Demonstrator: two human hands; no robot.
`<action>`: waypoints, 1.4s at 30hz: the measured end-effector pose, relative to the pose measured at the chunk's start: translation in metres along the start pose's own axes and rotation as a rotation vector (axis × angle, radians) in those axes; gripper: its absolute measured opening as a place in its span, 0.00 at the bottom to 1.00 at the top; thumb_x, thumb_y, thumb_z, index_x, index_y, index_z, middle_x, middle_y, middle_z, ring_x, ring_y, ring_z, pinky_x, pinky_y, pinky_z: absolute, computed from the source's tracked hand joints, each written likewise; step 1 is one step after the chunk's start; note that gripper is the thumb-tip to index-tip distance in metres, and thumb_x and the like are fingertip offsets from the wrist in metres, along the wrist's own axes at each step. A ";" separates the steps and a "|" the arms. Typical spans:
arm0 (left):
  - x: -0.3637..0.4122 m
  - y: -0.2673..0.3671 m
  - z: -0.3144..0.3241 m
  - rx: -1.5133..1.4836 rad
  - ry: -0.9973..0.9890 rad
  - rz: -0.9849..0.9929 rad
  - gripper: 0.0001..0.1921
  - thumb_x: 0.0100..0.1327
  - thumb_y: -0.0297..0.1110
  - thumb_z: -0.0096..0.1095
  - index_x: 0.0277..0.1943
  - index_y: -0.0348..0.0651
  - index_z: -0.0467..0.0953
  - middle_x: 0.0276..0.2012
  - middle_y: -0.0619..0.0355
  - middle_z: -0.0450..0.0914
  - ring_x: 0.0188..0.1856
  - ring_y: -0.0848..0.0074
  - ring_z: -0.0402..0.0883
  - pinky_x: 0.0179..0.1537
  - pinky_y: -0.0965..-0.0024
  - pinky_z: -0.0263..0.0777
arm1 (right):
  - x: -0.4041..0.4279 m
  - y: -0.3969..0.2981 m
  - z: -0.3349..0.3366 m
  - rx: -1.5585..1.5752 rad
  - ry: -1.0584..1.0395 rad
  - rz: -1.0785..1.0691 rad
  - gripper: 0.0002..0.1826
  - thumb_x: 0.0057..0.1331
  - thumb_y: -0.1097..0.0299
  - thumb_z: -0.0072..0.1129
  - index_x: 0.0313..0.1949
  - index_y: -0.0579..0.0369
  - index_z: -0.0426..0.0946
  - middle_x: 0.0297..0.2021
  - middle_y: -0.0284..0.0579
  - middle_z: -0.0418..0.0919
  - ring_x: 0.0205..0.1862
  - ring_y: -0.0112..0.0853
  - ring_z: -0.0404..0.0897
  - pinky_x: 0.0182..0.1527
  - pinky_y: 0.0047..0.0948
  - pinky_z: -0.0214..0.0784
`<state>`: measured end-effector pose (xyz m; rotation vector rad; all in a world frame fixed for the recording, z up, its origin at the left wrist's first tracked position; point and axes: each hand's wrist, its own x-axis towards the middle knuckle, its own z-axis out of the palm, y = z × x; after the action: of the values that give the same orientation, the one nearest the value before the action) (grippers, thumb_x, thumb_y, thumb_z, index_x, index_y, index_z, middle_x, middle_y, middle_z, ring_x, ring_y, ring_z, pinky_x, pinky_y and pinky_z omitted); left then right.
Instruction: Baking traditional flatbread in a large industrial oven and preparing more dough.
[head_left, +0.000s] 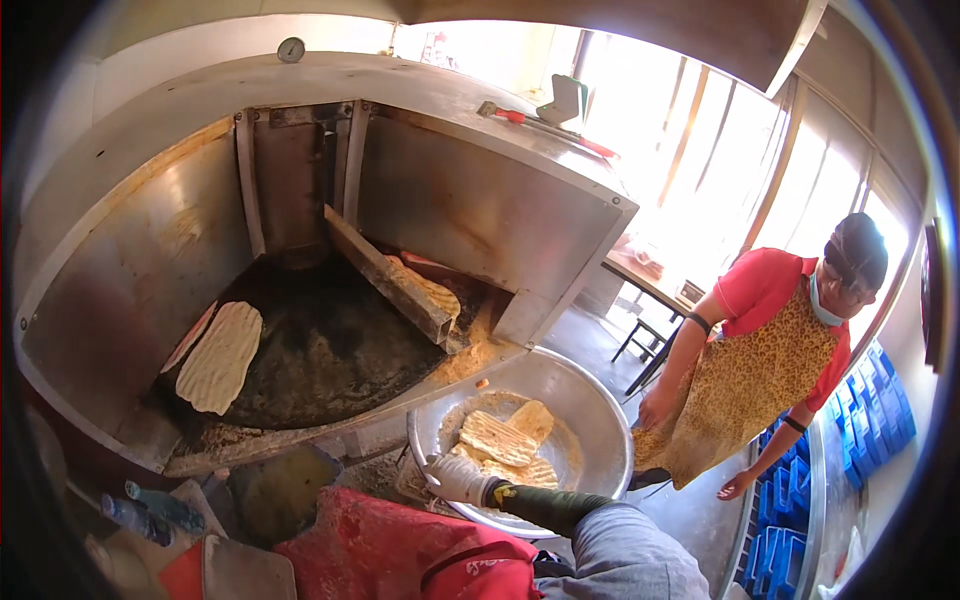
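My right hand (457, 478), in a whitish glove, lies at the near left rim of a large metal basin (604, 420). Whether its fingers grip the rim or something else cannot be made out. Several ridged flatbreads (499, 439) lie in the basin beside the glove, among crumbs or flour. My left hand is out of view. Before me, a pale ridged dough piece (220, 358) lies on the dark round baking surface (322, 352), with part of another at its left edge. More browned bread (431, 291) sits behind a metal bar (390, 277).
Metal walls (450, 195) enclose the oven; a red-handled scraper (525, 120) lies on top. A person (765, 345) in a patterned apron stands right of the basin, near blue crates (780, 555). Plastic bottles (161, 506) and a dark round container (281, 491) are at lower left.
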<state>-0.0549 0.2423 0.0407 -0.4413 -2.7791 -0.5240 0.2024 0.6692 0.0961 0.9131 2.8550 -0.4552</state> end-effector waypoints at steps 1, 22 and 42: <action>0.000 0.000 0.002 -0.001 0.001 0.001 0.38 0.53 0.43 0.64 0.67 0.45 0.59 0.58 0.44 0.71 0.53 0.56 0.76 0.54 0.62 0.70 | -0.002 -0.001 -0.001 -0.004 -0.033 -0.011 0.19 0.58 0.58 0.53 0.44 0.57 0.78 0.42 0.56 0.77 0.40 0.50 0.79 0.44 0.48 0.70; 0.009 -0.010 -0.005 0.025 0.015 0.011 0.37 0.55 0.44 0.64 0.66 0.43 0.60 0.57 0.44 0.72 0.53 0.57 0.76 0.54 0.63 0.69 | 0.027 -0.003 0.013 -0.026 -0.024 -0.099 0.18 0.58 0.59 0.51 0.46 0.51 0.78 0.40 0.53 0.79 0.41 0.48 0.79 0.44 0.46 0.71; 0.002 -0.013 -0.010 0.074 0.030 0.010 0.36 0.56 0.45 0.64 0.66 0.41 0.61 0.56 0.45 0.73 0.53 0.58 0.77 0.55 0.64 0.69 | 0.072 -0.140 0.003 0.473 0.193 -0.635 0.25 0.57 0.61 0.57 0.52 0.60 0.73 0.51 0.55 0.75 0.51 0.50 0.75 0.55 0.42 0.67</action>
<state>-0.0593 0.2276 0.0465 -0.4268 -2.7553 -0.4210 0.0625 0.5991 0.1138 0.0429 3.2351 -1.1957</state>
